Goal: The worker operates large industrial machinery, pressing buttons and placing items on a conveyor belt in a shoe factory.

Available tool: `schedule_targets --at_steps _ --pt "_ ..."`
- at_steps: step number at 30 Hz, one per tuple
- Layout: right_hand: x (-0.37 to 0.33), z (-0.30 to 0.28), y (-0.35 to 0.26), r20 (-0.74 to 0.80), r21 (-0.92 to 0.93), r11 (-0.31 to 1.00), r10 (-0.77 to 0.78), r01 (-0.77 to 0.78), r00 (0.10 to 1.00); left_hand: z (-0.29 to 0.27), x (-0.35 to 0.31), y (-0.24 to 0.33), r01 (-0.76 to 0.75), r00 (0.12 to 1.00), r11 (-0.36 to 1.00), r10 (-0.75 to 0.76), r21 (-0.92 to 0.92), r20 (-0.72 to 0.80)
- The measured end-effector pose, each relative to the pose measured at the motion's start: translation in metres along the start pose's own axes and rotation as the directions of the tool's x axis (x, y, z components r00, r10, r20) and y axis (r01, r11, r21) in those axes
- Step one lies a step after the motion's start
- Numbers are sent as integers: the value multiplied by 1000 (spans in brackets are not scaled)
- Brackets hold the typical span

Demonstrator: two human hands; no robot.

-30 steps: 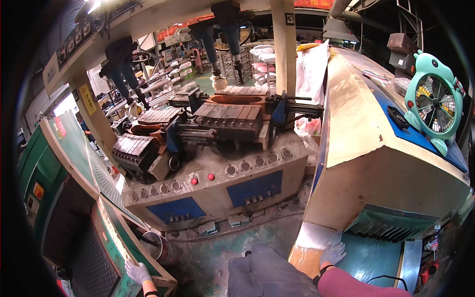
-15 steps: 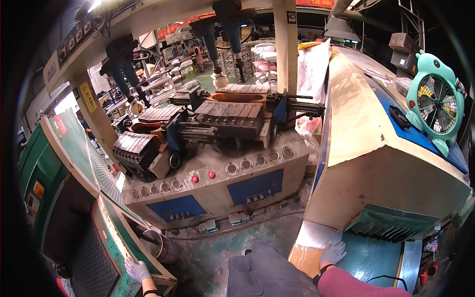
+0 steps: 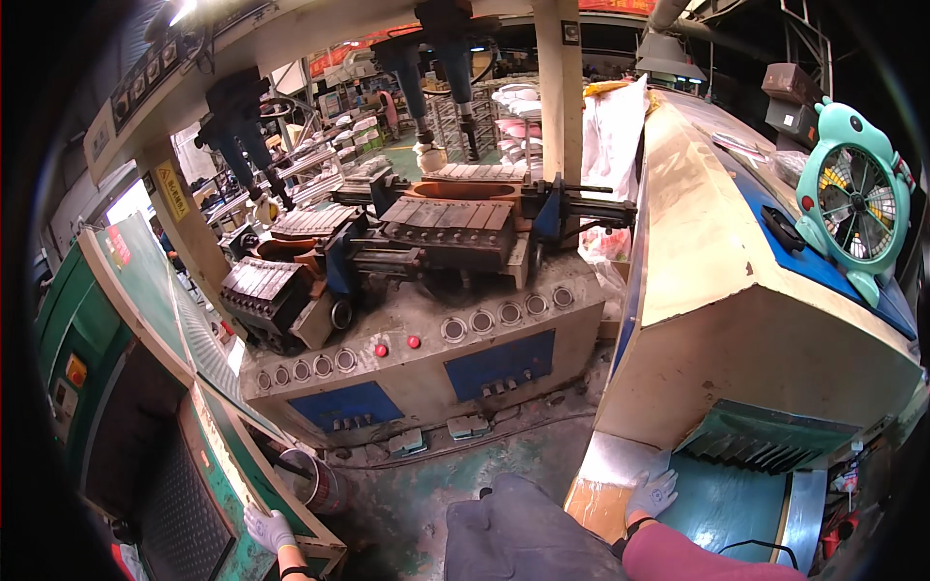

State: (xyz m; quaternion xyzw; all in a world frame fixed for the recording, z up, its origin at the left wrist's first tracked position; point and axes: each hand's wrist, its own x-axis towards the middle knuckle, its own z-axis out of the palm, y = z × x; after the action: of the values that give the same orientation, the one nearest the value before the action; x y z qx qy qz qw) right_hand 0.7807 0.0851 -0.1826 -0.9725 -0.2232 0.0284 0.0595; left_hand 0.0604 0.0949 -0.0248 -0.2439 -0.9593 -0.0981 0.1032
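My left hand (image 3: 269, 529), in a pale work glove, rests on the edge of the green machine (image 3: 225, 455) at the lower left. Its fingers lie flat and hold nothing. On the right, my right hand (image 3: 653, 496), gloved too, lies with spread fingers at the side of the blue conveyor belt (image 3: 727, 504), beside a tan panel (image 3: 596, 505). Dark slatted strips (image 3: 765, 441) hang over the belt opening in the beige housing. Between my hands stands a press machine (image 3: 426, 339) with metal clamp blocks (image 3: 450, 223), gauges and two red buttons.
A mint-green fan (image 3: 856, 194) and a dark handheld object (image 3: 781, 229) sit on the blue top of the beige housing (image 3: 717, 339). Foot pedals (image 3: 468, 427) and a cable lie on the floor. A bucket (image 3: 325, 482) stands by the green machine. Far back, a person (image 3: 389, 111) is near racks.
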Motion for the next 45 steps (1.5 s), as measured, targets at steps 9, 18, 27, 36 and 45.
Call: schedule_targets --at_steps 9,18,27,36,45 --pt "3 7 2 -9 -19 1000 -17 17 1000 -4 -2 0 -15 1000 999 14 -33 -20" --pt "1 7 3 -26 19 1000 -20 21 999 -3 -2 -1 -16 1000 1000 15 -25 -7" --pt "0 2 2 -18 67 997 -24 26 1000 -7 -2 3 -20 1000 999 20 -46 10" --pt "0 0 3 -20 49 998 -38 39 999 3 0 -1 -38 998 998 36 -39 -50" --pt "-1 1 1 -12 43 999 -31 31 999 13 5 -8 -43 995 999 41 -26 -88"
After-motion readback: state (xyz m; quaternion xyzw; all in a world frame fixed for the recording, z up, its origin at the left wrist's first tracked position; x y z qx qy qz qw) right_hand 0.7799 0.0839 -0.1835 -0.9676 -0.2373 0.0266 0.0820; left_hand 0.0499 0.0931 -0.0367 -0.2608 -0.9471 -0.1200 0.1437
